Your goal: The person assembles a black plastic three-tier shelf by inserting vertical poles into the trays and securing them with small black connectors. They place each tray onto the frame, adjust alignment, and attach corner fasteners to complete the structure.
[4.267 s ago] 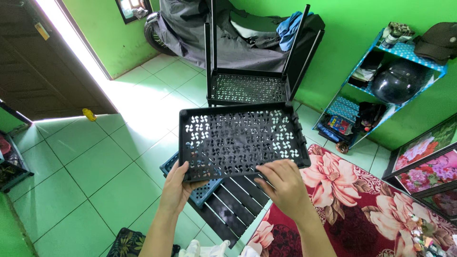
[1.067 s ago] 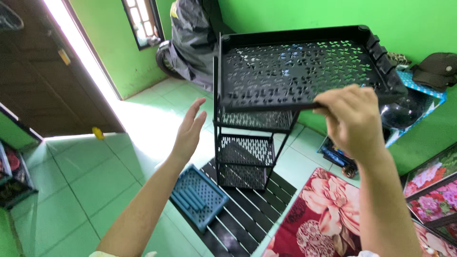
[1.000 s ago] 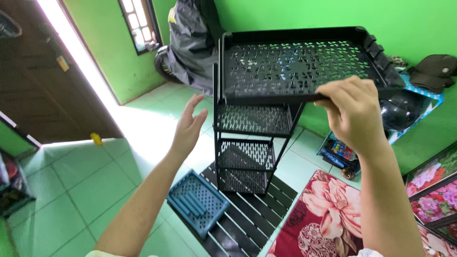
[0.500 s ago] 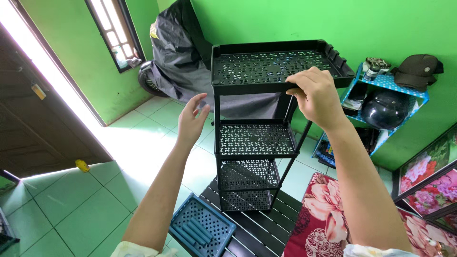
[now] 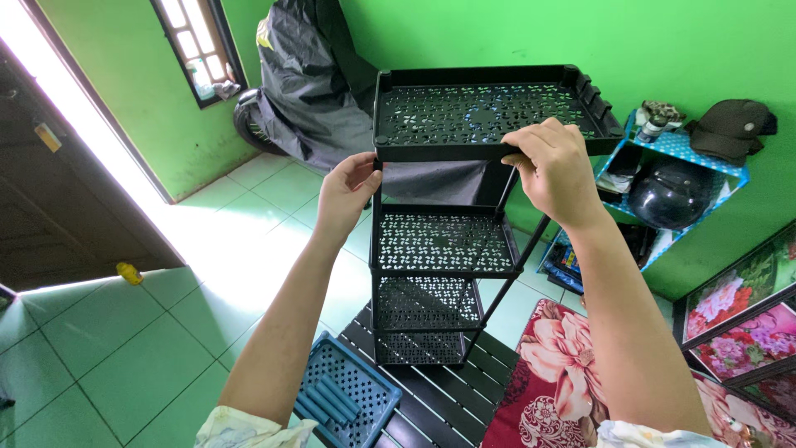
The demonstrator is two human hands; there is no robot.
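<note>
- Green wall [image 5: 497,33] and pale green tiled floor [image 5: 108,332] enclose the scene; a grey covered motorbike [image 5: 311,83] stands against the back wall.
- Black shelf rack [image 5: 427,274] stands upright on a dark slatted panel [image 5: 448,406], with three perforated tiers stacked between thin black poles.
- Black perforated tray [image 5: 489,112] sits level at the top of the rack (its front left corner meets the pole).
- Floral red rug [image 5: 547,390] lies to the right of the rack.
- Blue perforated tray [image 5: 348,398] rests on the floor, just beside the slatted panel.
- Right hand [image 5: 555,170] is closed on the tray's front rim, fingers curled over the edge.
- Left hand [image 5: 348,191] grasps the front left pole just under the tray's corner.
</note>
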